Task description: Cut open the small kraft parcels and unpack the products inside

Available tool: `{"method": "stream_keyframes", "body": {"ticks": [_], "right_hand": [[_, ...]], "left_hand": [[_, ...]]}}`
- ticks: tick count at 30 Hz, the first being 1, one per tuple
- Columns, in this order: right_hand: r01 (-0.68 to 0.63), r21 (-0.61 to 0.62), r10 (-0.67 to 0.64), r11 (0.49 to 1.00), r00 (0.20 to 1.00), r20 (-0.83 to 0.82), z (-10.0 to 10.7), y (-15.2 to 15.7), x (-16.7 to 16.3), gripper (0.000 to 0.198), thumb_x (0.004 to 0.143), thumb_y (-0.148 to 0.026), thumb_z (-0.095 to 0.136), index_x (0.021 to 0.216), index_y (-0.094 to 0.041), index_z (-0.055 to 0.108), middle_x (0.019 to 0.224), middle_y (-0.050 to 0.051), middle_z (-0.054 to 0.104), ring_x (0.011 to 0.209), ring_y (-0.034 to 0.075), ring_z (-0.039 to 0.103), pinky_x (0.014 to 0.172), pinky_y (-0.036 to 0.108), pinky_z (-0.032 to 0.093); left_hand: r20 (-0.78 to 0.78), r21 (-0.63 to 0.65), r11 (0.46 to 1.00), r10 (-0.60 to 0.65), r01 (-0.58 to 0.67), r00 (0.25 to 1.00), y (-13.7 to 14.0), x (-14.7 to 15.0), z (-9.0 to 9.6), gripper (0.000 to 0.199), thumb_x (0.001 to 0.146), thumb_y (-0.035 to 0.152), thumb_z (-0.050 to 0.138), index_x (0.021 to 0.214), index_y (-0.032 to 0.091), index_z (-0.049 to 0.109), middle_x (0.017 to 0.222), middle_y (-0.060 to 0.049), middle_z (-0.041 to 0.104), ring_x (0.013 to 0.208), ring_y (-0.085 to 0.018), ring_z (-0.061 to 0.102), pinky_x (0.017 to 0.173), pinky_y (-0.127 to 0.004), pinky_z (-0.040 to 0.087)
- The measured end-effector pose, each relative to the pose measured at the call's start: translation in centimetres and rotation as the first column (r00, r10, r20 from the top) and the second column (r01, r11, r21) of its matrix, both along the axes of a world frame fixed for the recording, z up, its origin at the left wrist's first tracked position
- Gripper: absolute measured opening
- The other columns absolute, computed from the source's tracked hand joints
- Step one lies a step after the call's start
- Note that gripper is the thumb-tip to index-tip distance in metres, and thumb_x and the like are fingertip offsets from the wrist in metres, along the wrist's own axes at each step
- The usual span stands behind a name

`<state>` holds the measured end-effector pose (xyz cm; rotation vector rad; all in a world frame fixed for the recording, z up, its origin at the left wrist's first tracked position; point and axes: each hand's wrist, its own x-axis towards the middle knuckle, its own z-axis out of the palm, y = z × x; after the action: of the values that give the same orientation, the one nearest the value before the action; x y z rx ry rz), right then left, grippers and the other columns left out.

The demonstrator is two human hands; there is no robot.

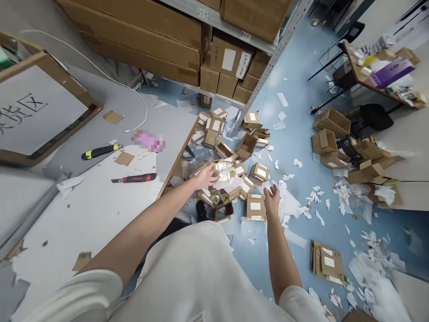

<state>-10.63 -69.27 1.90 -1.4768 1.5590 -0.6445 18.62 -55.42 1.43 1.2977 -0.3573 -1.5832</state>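
Note:
My left hand (206,176) reaches over a heap of small cardboard boxes on the floor, fingers stretched out and apart. Just beyond its fingertips lies crumpled see-through and gold-coloured wrapping (225,172); whether they touch it I cannot tell. My right hand (272,199) is held out on the other side of the heap, fingers loosely spread, nothing in it. Nearest to it is a small brown box (255,207) with a white label. An opened box (246,146) sits further back in the heap.
On the left table (90,210) lie a red-and-black utility knife (134,178) and a yellow-and-black one (101,151). A metal shelf post (258,85) rises behind the heap. Paper scraps (315,195) and flattened cardboard (327,261) litter the floor. A cluttered desk (355,74) stands right.

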Motion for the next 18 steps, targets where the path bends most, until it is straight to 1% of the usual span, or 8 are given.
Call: {"method": "stream_keyframes", "body": {"ticks": [3,4,8,10,13,15,16,18], "right_hand": [[-0.045,0.005,0.045,0.999,0.999,-0.004,0.3,1.8,1.0,0.073,0.071,-0.053,0.058,0.136,-0.023,0.041,0.147,0.016,0.042,0.127,0.03,0.052,0.099,0.046,0.048],[-0.053,0.005,0.053,0.999,0.999,-0.001,0.2,2.4,1.5,0.071,0.072,-0.053,0.058,0.135,-0.024,0.042,0.146,0.016,0.043,0.126,0.03,0.053,0.098,0.046,0.048],[-0.149,0.022,0.148,0.989,0.989,0.028,-0.3,4.4,4.0,0.069,0.073,-0.054,0.058,0.132,-0.021,0.044,0.138,0.019,0.05,0.115,0.028,0.06,0.091,0.044,0.052],[-0.209,0.016,0.208,0.978,0.977,0.055,-0.6,5.3,6.0,0.066,0.073,-0.054,0.059,0.129,-0.021,0.047,0.129,0.018,0.057,0.105,0.027,0.064,0.086,0.044,0.053],[-0.3,-0.03,0.302,0.953,0.947,0.114,-0.9,7.2,10.5,0.059,0.073,-0.053,0.06,0.121,-0.02,0.051,0.111,0.015,0.066,0.091,0.025,0.066,0.08,0.043,0.054],[-0.424,-0.059,0.428,0.904,0.892,0.144,-0.9,9.3,14.7,0.056,0.073,-0.053,0.06,0.117,-0.018,0.053,0.102,0.012,0.067,0.082,0.022,0.066,0.076,0.04,0.054],[-0.515,-0.07,0.519,0.854,0.841,0.15,-0.8,10.8,17.0,0.055,0.074,-0.052,0.059,0.116,-0.017,0.053,0.1,0.012,0.067,0.079,0.02,0.066,0.074,0.039,0.054],[-0.716,-0.091,0.72,0.692,0.679,0.142,-0.5,14.4,21.8,0.05,0.078,-0.049,0.057,0.115,-0.016,0.053,0.098,0.011,0.067,0.077,0.019,0.065,0.071,0.036,0.053]], "left_hand": [[-0.094,0.043,0.999,0.029,-0.025,0.995,0.5,0.8,0.3,0.083,0.077,0.077,0.035,0.142,0.027,0.039,0.148,-0.012,0.043,0.142,-0.032,0.031,0.11,-0.058,0.022],[-0.121,0.039,0.998,0.044,-0.039,0.992,0.8,1.0,0.4,0.084,0.077,0.078,0.032,0.142,0.026,0.04,0.147,-0.013,0.044,0.143,-0.032,0.028,0.111,-0.059,0.019],[-0.22,-0.018,0.988,0.143,-0.15,0.965,3.2,2.2,1.4,0.084,0.076,0.081,0.033,0.139,0.026,0.043,0.149,-0.012,0.042,0.134,-0.032,0.044,0.104,-0.052,0.035],[-0.161,-0.002,0.976,0.213,-0.216,0.964,5.6,3.2,2.0,0.078,0.076,0.076,0.047,0.136,0.027,0.045,0.147,-0.013,0.045,0.124,-0.031,0.054,0.098,-0.045,0.043],[0.088,0.029,0.929,0.366,-0.37,0.926,11.4,5.1,2.3,0.074,0.07,0.063,0.067,0.13,0.023,0.049,0.136,-0.015,0.055,0.112,-0.027,0.062,0.094,-0.039,0.045],[0.253,-0.001,0.87,0.478,-0.493,0.841,16.8,6.3,2.0,0.072,0.067,0.06,0.071,0.125,0.019,0.054,0.125,-0.015,0.062,0.106,-0.026,0.065,0.094,-0.04,0.045],[0.318,-0.024,0.829,0.536,-0.558,0.782,19.9,6.8,1.7,0.071,0.066,0.06,0.07,0.122,0.018,0.056,0.12,-0.015,0.065,0.103,-0.026,0.065,0.094,-0.041,0.045],[0.426,-0.046,0.708,0.652,-0.705,0.627,26.9,7.0,1.1,0.071,0.064,0.061,0.07,0.117,0.015,0.058,0.113,-0.014,0.067,0.1,-0.026,0.066,0.093,-0.042,0.047]]}}
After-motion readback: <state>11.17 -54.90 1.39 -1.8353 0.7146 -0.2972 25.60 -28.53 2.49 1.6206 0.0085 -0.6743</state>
